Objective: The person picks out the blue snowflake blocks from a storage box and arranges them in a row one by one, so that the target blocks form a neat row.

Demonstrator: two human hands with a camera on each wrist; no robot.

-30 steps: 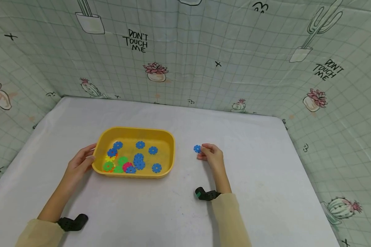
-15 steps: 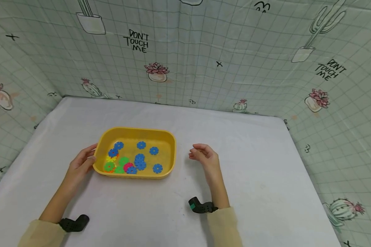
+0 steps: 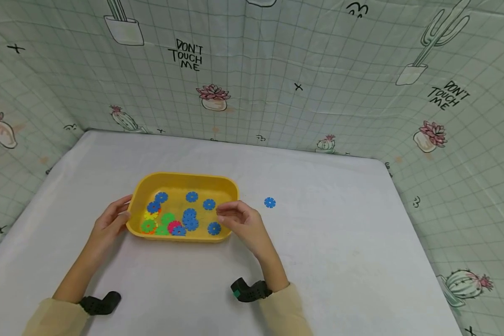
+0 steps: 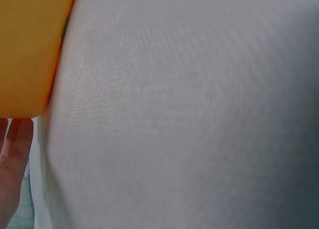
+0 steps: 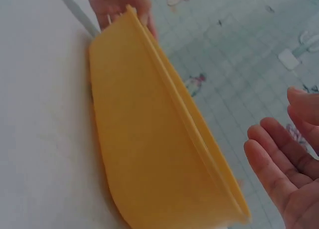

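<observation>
A yellow plastic tray (image 3: pixel 218 183) lies on the white-covered table, holding several notched, flower-shaped plastic discs: blue, green, yellow, orange and pink. At its left end, my left hand (image 3: pixel 108 224) holds the wall, fingers against the outside and thumb at the rim. My right hand (image 3: pixel 245 224) hovers over the tray's right end with loosely bent fingers. Nothing shows between the fingers (image 5: pixel 271 174) and thumb in the right wrist view. Nearest to it inside are two single blue discs, one blue disc (image 3: pixel 209 204) and another blue disc (image 3: pixel 214 228). One more blue disc (image 3: pixel 269 202) lies on the table, right of the tray.
White cloth (image 3: pixel 340 233) covers the table around the tray. Behind and at both sides hangs a green checked curtain (image 3: pixel 252 93) printed with cacti and lettering. Dark cameras are strapped to both wrists, such as the right wrist camera (image 3: pixel 249 290).
My right hand let go of the blue disc on the table right of the tray, then moved left over the tray's right end. My left hand has stayed at the tray's left end.
</observation>
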